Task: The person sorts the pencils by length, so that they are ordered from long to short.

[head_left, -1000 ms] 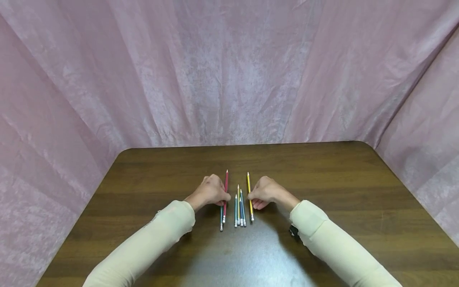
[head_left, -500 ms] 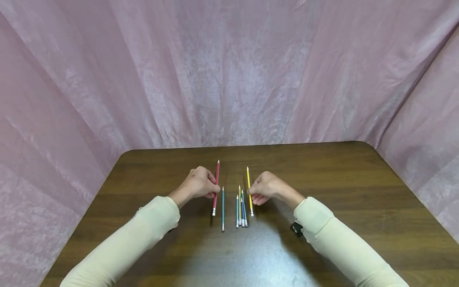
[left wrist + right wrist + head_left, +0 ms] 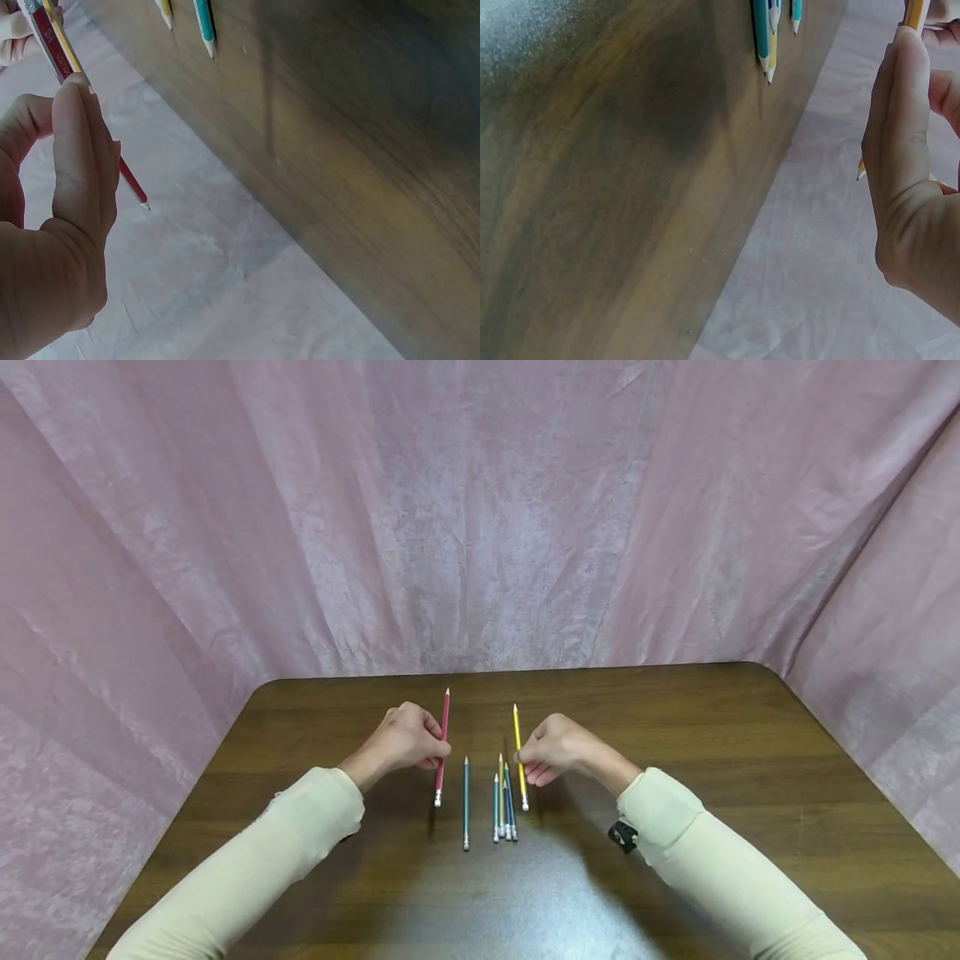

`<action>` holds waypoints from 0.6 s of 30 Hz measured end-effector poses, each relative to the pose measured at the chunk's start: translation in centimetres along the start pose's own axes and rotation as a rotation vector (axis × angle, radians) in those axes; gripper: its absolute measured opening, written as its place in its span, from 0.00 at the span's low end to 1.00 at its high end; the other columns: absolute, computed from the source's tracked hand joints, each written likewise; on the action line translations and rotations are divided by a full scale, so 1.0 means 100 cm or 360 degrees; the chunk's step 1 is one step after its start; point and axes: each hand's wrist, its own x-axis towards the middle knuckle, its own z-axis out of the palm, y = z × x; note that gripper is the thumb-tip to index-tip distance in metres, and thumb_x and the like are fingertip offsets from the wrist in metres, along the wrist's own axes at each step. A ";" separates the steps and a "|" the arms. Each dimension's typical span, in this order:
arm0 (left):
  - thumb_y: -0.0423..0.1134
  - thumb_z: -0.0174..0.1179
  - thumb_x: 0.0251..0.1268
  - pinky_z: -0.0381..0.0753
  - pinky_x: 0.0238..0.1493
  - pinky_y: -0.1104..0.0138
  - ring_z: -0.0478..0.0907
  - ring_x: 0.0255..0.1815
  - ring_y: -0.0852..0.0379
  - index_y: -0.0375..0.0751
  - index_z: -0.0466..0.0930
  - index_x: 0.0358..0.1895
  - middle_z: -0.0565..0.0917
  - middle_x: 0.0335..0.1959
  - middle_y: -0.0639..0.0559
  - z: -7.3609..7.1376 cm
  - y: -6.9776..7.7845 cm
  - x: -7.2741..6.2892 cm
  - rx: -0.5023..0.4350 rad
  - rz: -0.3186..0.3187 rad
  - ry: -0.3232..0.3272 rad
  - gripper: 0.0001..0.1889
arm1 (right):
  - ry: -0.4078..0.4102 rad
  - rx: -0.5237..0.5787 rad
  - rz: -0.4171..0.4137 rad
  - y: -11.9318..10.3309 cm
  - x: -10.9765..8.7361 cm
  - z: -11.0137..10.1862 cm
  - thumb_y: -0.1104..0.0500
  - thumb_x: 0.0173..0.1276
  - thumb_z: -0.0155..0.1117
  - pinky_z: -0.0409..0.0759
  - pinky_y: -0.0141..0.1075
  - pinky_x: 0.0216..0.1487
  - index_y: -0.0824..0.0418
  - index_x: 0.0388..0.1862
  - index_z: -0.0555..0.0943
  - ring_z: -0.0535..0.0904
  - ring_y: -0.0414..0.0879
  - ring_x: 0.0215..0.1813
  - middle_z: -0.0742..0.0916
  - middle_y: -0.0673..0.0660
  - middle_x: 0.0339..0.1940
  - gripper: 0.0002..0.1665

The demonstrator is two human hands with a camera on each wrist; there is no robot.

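Observation:
My left hand pinches a red pencil between thumb and fingers, tip pointing away and white eraser end toward me. Across from it, my right hand pinches a yellow pencil the same way. Both pencils appear raised off the table. Between the hands a teal pencil lies alone, nearer the left hand. To its right lies a close group of several pencils, among them a yellowish pencil and a short teal pencil. In the left wrist view, the red pencil passes behind the fingers.
A brown wooden table carries all the pencils. Its far edge meets a pink curtain that also runs along both sides. A black wrist device shows under the right sleeve.
My left hand has lifted the red pencil away from beside the teal one, moving left and away from me. My right hand has raised the yellow pencil slightly, away from me.

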 end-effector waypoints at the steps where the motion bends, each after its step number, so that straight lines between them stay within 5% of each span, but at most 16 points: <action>1: 0.25 0.66 0.51 0.88 0.31 0.62 0.84 0.20 0.57 0.29 0.80 0.33 0.85 0.21 0.44 -0.001 0.000 0.000 0.0000 -0.0006 0.0001 0.06 | -0.0002 -0.0001 -0.0004 -0.001 0.000 -0.001 0.69 0.65 0.63 0.87 0.34 0.27 0.71 0.29 0.80 0.81 0.42 0.20 0.83 0.57 0.18 0.05; 18: 0.25 0.66 0.53 0.89 0.34 0.60 0.86 0.22 0.56 0.28 0.81 0.35 0.86 0.21 0.45 -0.014 -0.002 0.004 -0.0003 -0.0009 0.0013 0.07 | -0.0012 -0.0003 -0.0037 -0.015 0.001 -0.002 0.69 0.67 0.63 0.87 0.34 0.28 0.73 0.31 0.81 0.81 0.43 0.20 0.83 0.58 0.20 0.06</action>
